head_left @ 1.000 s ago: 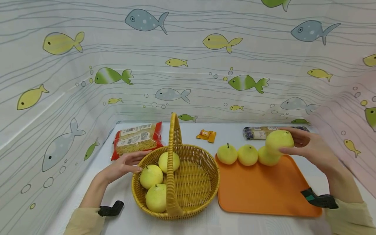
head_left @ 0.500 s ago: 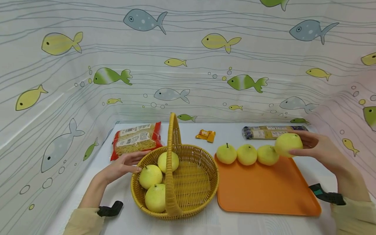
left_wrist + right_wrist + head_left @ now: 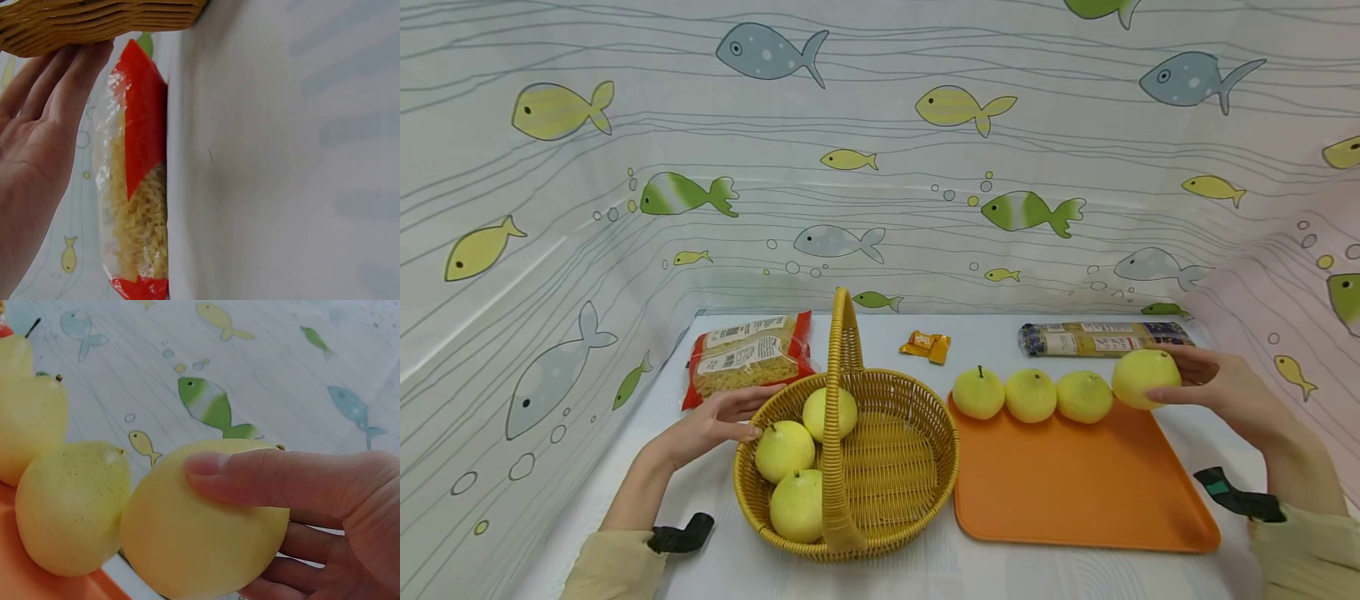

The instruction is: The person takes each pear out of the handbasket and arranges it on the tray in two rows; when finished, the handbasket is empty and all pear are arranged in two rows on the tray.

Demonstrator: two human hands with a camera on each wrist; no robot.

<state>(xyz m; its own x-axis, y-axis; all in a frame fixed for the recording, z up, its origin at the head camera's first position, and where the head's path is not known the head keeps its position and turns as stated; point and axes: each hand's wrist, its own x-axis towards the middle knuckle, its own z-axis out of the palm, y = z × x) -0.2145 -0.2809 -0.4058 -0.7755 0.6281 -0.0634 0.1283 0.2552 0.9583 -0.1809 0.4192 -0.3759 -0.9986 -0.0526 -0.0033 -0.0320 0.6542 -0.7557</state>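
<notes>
In the head view my right hand point(image 3: 1221, 387) holds a pale yellow pear point(image 3: 1142, 379) at the far right corner of the orange tray point(image 3: 1078, 483). The thumb lies across this pear in the right wrist view, with the other fingers behind it. A row of three more pears point(image 3: 1031, 396) runs leftward along the tray's far edge, and the nearest seems to touch the held one. My left hand point(image 3: 715, 427) rests against the left side of the wicker basket point(image 3: 895, 467), its fingers point(image 3: 78, 81) fairly straight on the outer wall. Three pears point(image 3: 786, 452) lie in the basket's left half.
Behind my left hand lies a red-edged bag of pasta point(image 3: 748, 354). A small orange packet point(image 3: 925, 345) is at the back middle. A long clear-wrapped package point(image 3: 1097, 337) lies behind the pears. The basket's tall handle point(image 3: 833, 417) arches upward. Fish-patterned walls enclose the table.
My right hand has moved the held pear rightward and then down, from in front of the third pear to the right end of the row. The left hand and basket stay put.
</notes>
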